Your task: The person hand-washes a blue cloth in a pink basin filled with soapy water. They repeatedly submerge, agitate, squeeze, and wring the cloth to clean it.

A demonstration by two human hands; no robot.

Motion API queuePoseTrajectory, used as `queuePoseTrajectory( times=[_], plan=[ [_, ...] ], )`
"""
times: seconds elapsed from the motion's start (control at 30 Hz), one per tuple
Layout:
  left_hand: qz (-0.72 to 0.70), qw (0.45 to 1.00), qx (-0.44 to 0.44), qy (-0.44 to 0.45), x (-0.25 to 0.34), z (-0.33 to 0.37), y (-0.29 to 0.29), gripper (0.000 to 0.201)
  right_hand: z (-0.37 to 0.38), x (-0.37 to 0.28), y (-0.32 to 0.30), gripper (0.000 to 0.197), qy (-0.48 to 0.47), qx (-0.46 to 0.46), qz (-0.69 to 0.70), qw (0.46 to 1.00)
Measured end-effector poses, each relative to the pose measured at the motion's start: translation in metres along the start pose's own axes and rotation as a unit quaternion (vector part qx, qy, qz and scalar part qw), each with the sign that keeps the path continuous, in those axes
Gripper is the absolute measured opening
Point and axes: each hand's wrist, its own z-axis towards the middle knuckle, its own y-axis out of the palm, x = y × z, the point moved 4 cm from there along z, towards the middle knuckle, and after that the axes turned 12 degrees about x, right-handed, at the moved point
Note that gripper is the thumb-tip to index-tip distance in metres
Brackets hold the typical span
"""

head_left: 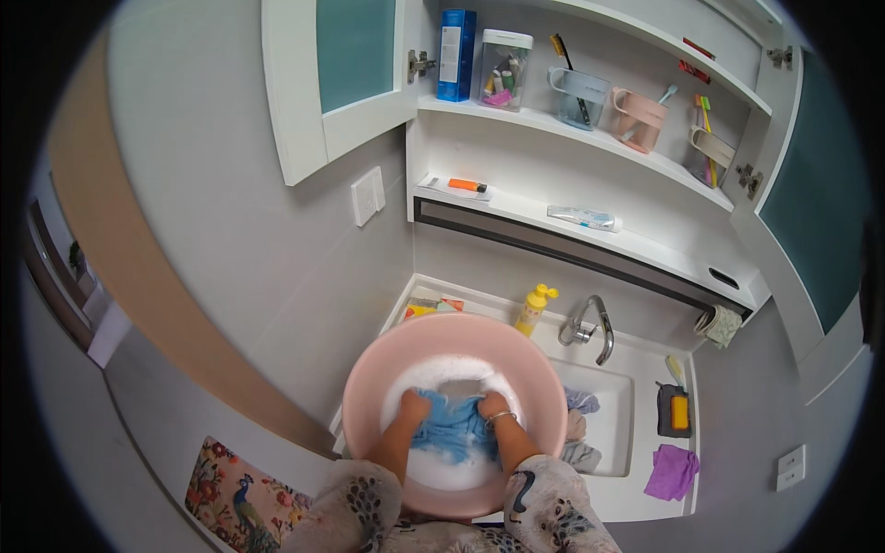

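A large pink basin [367, 369] holds white, sudsy water [454, 369]. In it lies a wet, bunched blue cloth [452, 429], partly under the foam. My left hand [414, 406] is closed on the cloth's left side. On its right side my right hand [493, 405], with a bracelet at the wrist, grips it too. The cloth spans the gap between both hands, and some fingertips are hidden in its folds. Whether it is a garment or a towel I cannot tell.
Right of the basin is a white sink [613, 415] with several crumpled cloths [579, 452]. Behind stand a yellow bottle [535, 309] and a chrome faucet [590, 327]. A purple cloth [673, 472] and yellow soap [680, 413] lie at the right. Overhead hangs an open cabinet [516, 118].
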Motion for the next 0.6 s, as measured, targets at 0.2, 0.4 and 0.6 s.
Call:
queuePoseTrajectory(
  times=[0.2, 0.4, 0.6],
  plan=[
    [-0.431, 0.879, -0.111, -0.174, 0.016, -0.007, 0.023, 0.037, -0.042, -0.099, -0.039, 0.027, -0.045, 0.077, 0.318, 0.944],
    [-0.541, 0.74, -0.321, -0.241, 0.091, -0.111, 0.011, 0.038, -0.101, -0.142, -0.108, 0.027, -0.16, 0.164, 0.156, 0.961],
    [-0.53, 0.783, -0.277, -0.17, 0.065, -0.079, 0.027, 0.033, -0.1, -0.142, -0.114, 0.033, -0.188, 0.221, 0.172, 0.941]
  ],
)
